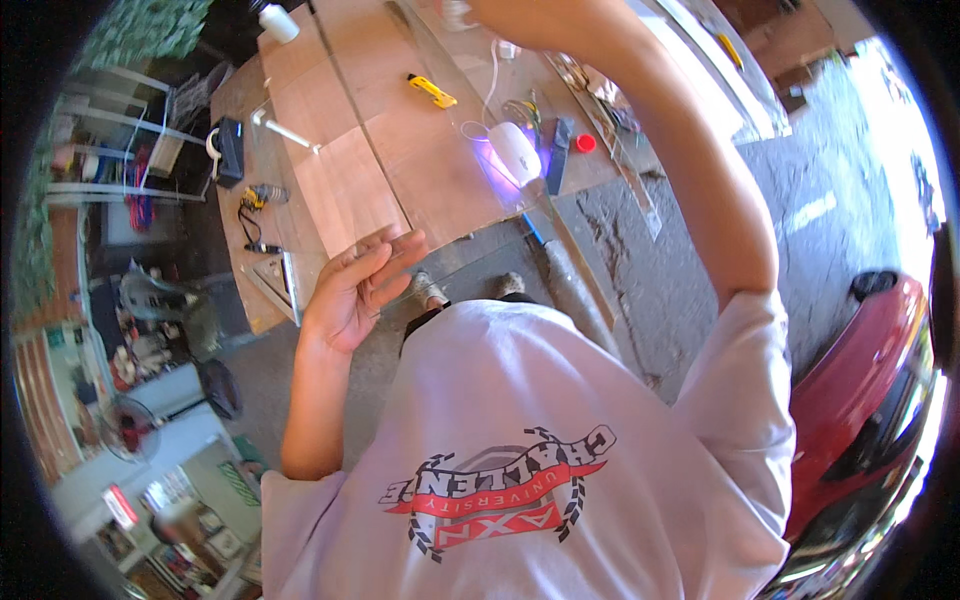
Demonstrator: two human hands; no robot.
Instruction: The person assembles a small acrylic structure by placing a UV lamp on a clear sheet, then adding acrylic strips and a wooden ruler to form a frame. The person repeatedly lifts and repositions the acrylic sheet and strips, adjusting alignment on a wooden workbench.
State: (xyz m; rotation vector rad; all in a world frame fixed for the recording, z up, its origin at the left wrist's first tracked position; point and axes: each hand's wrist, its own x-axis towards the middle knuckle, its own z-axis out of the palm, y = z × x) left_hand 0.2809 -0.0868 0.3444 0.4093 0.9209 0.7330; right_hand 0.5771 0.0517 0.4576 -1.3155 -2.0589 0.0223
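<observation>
My left hand (pixel 358 288) is raised by the near edge of the wooden worktable (pixel 420 190). Its fingers are bent a little and spread, with nothing visible in them. Across the table reaches my right arm, and my right hand (pixel 520 20) is at the upper edge of the view with its fingers cut off. Just left of that hand is a white container (pixel 457 14), partly out of view; whether I grip it cannot be seen. A white lamp (pixel 515 153) on the table gives off violet light, and a white cord runs behind it.
Around the tabletop lie a yellow utility knife (pixel 432 90), a red cap (pixel 585 143), a white L-shaped rod (pixel 287 132), a yellow-black tool (pixel 265 195), a triangular frame (pixel 275 285) and a white bottle (pixel 277 22). A fan (pixel 130 428) stands left; a red car (pixel 860 380) is right.
</observation>
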